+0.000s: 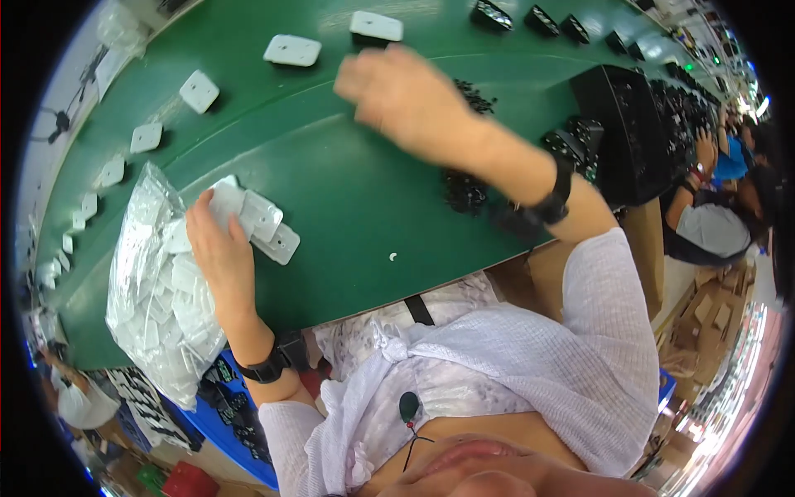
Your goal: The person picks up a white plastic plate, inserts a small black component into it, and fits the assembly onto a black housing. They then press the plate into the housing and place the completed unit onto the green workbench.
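Observation:
My left hand [222, 258] is closed on a white plastic cover [226, 197], a flat piece with rounded corners. More white covers [280, 243] lie loosely overlapped beside its thumb. Against the outer side of that hand rests a clear plastic bag [147, 290] full of the same covers. Over the far part of the green table, my right hand [406, 103] is blurred by motion, and its grip cannot be made out. Just beyond its fingers sits a black part topped by a white cover [377, 26]. Another white-covered piece [292, 50] lies to the left of it.
White-covered pieces [199, 91] continue in a curved row along the table's [348, 215] left side. Black housings [492, 15] line the far right. Small black parts [468, 190] lie in piles beneath my right arm, near a black box [625, 137]. Co-workers [716, 211] sit at the right.

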Demonstrator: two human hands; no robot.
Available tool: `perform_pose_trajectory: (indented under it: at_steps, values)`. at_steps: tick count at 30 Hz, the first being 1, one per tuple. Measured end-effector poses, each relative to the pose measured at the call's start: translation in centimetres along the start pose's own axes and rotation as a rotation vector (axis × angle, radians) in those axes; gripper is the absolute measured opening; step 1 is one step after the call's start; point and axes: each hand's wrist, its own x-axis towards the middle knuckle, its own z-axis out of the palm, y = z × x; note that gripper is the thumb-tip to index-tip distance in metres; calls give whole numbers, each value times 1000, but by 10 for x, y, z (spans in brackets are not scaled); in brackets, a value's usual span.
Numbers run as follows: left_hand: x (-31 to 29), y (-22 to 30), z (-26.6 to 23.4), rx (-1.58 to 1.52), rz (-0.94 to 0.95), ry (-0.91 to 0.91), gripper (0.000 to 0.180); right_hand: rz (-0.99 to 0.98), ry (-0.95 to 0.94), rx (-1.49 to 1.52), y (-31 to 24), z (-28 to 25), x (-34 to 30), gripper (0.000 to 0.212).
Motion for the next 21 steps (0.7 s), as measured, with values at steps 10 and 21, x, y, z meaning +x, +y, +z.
perform_pose_trajectory:
  at_steps: [10,21]
  values:
    - [-2,47,8,-257,-2,76,43,287,-210,-53,5,29,-63,53]
    - [-12,50,22,-896,-208,-191,25,-84,38,397,-79,17,-114,46]
